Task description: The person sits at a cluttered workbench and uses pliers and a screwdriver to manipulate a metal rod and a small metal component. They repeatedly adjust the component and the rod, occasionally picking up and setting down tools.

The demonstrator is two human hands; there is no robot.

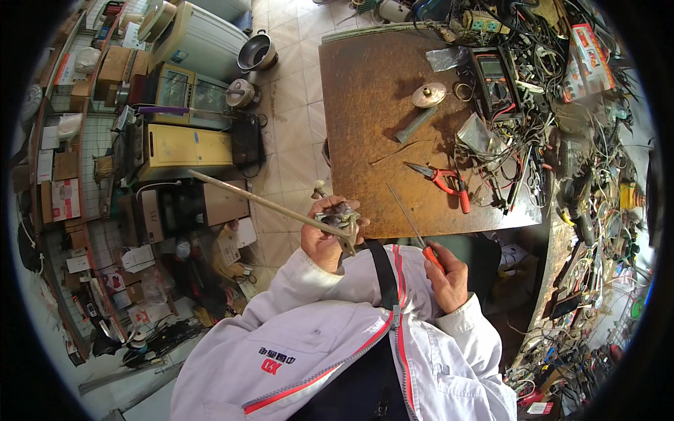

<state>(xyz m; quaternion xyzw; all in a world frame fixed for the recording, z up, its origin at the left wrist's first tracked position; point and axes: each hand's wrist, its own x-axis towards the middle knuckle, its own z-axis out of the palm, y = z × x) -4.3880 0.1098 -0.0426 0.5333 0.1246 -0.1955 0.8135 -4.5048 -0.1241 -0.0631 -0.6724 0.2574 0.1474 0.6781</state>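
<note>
My left hand (pixel 320 244) is closed around a metal fitting (pixel 342 219) of unclear kind, off the table's near left corner. A long pale rod (pixel 256 199) runs from that fitting out to the upper left. A small pale knob (pixel 320 188) shows just beyond my fingers. My right hand (pixel 449 279) grips a screwdriver (pixel 432 258) by its orange-red handle, the thin shaft slanting up and left over the table's near edge. The screwdriver tip is apart from the fitting. Red-handled pliers (pixel 446 184) lie on the table past the screwdriver.
On the brown wooden table (pixel 358 91) are a round metal cap (pixel 429 95), a grey tube (pixel 415 126) and a multimeter (pixel 496 81). Tangled cables and tools (pixel 519 168) crowd its right side. Left stand a yellow cabinet (pixel 188 149), loaded shelves and a pot (pixel 257 52) on the tiled floor.
</note>
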